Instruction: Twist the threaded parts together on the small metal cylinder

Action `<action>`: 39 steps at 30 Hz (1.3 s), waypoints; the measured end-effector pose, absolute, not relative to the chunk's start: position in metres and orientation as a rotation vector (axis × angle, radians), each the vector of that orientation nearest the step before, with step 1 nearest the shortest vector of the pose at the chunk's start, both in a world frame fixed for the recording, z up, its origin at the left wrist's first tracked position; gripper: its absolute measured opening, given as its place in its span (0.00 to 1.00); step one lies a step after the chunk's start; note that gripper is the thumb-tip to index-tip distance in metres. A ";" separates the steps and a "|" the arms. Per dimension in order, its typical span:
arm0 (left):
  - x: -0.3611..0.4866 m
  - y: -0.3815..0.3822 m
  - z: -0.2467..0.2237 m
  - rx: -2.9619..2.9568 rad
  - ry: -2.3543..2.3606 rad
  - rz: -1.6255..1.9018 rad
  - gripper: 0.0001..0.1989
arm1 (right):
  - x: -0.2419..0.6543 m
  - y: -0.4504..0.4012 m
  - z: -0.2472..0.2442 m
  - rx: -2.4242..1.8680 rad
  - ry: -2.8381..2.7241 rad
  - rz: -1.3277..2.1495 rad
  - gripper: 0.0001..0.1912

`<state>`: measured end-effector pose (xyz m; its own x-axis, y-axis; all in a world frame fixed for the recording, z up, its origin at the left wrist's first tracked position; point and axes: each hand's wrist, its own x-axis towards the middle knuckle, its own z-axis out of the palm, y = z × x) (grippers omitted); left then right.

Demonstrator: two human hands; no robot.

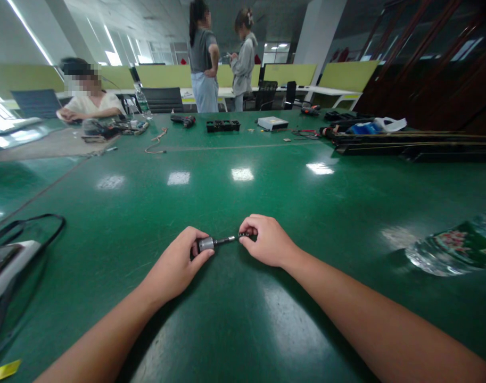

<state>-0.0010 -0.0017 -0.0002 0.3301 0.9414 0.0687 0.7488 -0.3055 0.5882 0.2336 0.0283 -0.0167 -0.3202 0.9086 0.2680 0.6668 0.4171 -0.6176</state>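
Note:
Near the middle of the green table (pixel 211 202), my left hand (pixel 182 258) grips a small grey cylindrical tool (pixel 206 244) between thumb and fingers. A thin dark shaft with a silvery tip extends from the cylinder to the right. My right hand (pixel 266 240) is closed in a pinch on a small dark ridged piece (pixel 243 234), largely covered by the fingers. A narrow gap separates that piece from the shaft's tip. Both hands are low over the tabletop.
A water bottle (pixel 458 244) lies at the right. Black straps (pixel 51 226) and a white-edged object (pixel 21 260) are at the left. Dark strips (pixel 390 142), a black part (pixel 222 126) and a white box (pixel 272 123) lie farther back. Three people are beyond.

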 end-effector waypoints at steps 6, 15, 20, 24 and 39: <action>-0.002 -0.001 0.000 2.114 1.495 0.582 0.12 | 0.236 0.031 -0.018 -1.319 -2.062 0.558 0.04; -0.001 -0.002 0.000 2.141 1.460 0.577 0.11 | 0.234 0.027 -0.017 -1.238 -2.146 0.559 0.04; -0.001 -0.001 -0.001 2.136 1.462 0.554 0.11 | 0.231 0.025 -0.017 -1.161 -2.165 0.583 0.05; -0.001 -0.002 -0.001 2.161 1.426 0.571 0.10 | 0.229 0.023 -0.017 -1.035 -2.183 0.697 0.18; -0.003 -0.002 0.001 2.200 1.381 0.555 0.12 | 0.227 0.023 -0.019 -1.003 -2.216 0.681 0.14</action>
